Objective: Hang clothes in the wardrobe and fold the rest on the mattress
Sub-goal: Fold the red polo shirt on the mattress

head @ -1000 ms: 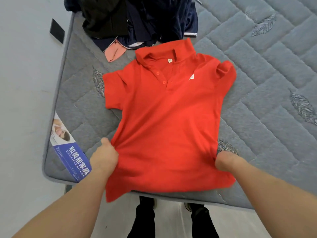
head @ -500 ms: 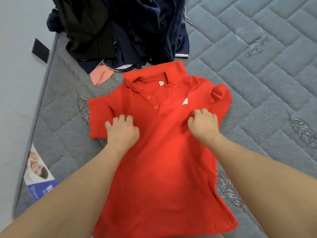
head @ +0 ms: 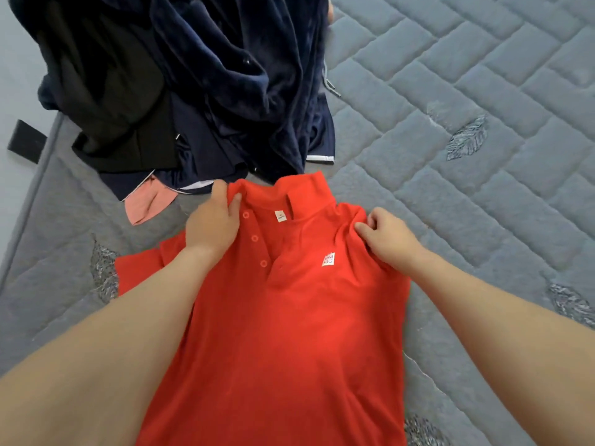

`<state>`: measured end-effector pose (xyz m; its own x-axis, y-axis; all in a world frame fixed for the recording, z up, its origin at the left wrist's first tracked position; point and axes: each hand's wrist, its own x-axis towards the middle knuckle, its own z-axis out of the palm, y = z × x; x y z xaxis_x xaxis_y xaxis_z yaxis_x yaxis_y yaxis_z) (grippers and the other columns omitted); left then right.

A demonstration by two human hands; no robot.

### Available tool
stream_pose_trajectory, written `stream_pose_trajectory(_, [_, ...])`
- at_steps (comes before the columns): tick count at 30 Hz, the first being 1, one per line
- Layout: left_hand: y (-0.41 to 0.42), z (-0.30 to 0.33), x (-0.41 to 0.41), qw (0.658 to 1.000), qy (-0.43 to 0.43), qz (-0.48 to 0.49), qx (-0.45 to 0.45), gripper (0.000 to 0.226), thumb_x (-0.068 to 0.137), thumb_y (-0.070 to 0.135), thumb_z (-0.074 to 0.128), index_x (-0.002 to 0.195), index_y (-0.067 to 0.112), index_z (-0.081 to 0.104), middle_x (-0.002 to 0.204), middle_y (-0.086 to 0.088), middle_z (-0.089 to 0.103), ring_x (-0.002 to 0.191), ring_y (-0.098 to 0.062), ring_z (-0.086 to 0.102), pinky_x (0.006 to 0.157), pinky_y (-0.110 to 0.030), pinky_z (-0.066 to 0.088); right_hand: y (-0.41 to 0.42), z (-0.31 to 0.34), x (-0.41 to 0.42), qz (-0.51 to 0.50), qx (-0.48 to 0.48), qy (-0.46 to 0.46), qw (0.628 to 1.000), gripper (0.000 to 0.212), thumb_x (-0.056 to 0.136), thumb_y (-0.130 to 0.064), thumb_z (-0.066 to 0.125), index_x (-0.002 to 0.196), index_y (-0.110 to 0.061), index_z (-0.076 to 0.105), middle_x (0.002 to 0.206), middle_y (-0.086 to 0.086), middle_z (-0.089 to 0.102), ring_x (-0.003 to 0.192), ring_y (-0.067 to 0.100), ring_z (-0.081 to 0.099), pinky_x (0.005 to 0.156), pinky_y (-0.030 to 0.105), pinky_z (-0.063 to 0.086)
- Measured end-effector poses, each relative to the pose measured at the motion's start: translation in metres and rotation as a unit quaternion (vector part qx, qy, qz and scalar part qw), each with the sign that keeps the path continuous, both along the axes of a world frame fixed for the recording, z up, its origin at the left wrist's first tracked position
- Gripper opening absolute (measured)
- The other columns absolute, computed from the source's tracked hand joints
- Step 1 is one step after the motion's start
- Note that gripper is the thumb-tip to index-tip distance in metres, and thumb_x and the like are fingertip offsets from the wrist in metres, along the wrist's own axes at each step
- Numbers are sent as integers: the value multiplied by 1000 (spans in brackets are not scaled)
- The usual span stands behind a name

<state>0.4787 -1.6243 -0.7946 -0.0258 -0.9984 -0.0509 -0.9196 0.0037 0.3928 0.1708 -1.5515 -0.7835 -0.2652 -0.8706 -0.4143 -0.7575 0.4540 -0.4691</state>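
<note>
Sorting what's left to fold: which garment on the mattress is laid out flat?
The red polo shirt, held at its shoulders; the dark clothes lie heaped behind it.

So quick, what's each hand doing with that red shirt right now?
Left hand: fingers pinching the collar of the red polo shirt.
Right hand: fingers pinching the shirt's shoulder fabric.

Grey quilted bedding surface beside a pale floor, under soft even light.

The quilted surface [head: 467, 130] fills the right and centre, stitched in a brick-like pattern with darker leaf motifs [head: 467, 139] scattered across it. Its bound edge [head: 38, 185] runs diagonally down the left side. Beyond that edge lies a plain light grey floor [head: 16, 101], where a small flat black object [head: 27, 145] rests just beside the edge.
</note>
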Motion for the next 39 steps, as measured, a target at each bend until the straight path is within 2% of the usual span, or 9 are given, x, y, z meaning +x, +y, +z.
stream_pose_trajectory(5, [-5,-12,0,989,-135,37,45,66,98,63,33,134,10,44,120,-24,58,113,-45,51,94,-55,35,0,17,-62,-175,-42,218,959,39,96,-44,46,104,-7,56,109,25,63,103,43,61,83,46,46])
stream_pose_trajectory(9, [5,-14,23,992,-77,73,73,72,94,71,22,150,24,26,149,-15,33,139,-37,25,113,-56,8,3,14,-47,-175,-94,291,936,38,84,-23,59,116,-2,55,123,27,48,113,45,47,92,50,37])
stream_pose_trajectory(14, [67,5,86,918,-57,381,94,67,91,49,54,139,5,41,144,-25,39,134,-44,34,109,-56,24,-19,2,89,127,-166,157,965,60,86,-40,54,136,-7,49,139,20,46,126,39,44,104,48,32])
stream_pose_trajectory(20, [60,21,140,901,178,378,117,17,88,18,58,97,5,60,95,-14,65,95,-33,61,79,-42,44,-72,-14,145,13,-17,80,997,96,73,-36,59,156,-18,12,163,12,11,151,30,4,118,54,-6])
stream_pose_trajectory(23, [50,32,169,914,-43,390,106,35,85,18,59,117,10,46,118,-22,58,113,-42,52,91,-47,40,-81,-7,123,-52,-33,27,998,83,67,-38,56,145,-24,31,156,6,31,147,27,19,117,55,1])
stream_pose_trajectory(26, [28,38,139,946,-164,256,112,69,74,27,68,135,12,38,138,-21,40,125,-42,37,104,-51,28,-78,3,98,-85,-19,21,996,67,67,-28,62,131,-23,39,134,4,53,131,29,42,110,48,20])
stream_pose_trajectory(33, [-27,32,-1,969,127,106,182,56,78,19,58,133,28,51,121,-1,56,129,-30,35,108,-45,17,-73,22,84,87,-94,59,990,20,77,-11,61,95,-18,66,97,10,63,102,37,53,82,40,33])
stream_pose_trajectory(36, [-4,37,13,998,-7,-53,-41,33,77,13,60,109,19,63,109,-2,59,108,-32,48,98,-45,28,-35,37,76,155,-219,58,961,19,65,-3,60,82,-13,63,86,9,56,83,32,51,73,38,34])
stream_pose_trajectory(39, [51,33,49,961,-61,-270,-24,32,69,16,67,101,18,66,123,-5,58,114,-34,53,99,-47,29,18,33,73,295,-85,148,940,32,61,-11,66,93,-13,66,110,10,60,101,35,57,90,44,40])
